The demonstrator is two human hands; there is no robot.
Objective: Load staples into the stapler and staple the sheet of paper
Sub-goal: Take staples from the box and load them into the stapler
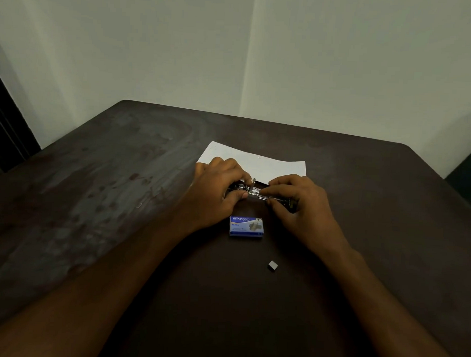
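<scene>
A stapler (258, 193), opened for loading, is held low over the table (121, 201) at the paper's (259, 163) near edge, left hand (218, 189) gripping one end, right hand (299, 199) pinching the other; staple box (246, 226) just beside, within easy reach

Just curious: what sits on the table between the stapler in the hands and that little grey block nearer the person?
The blue staple box, seen in the head view.

Plain room: dark wooden table (333, 262) (worn), bare walls (153, 55).
</scene>
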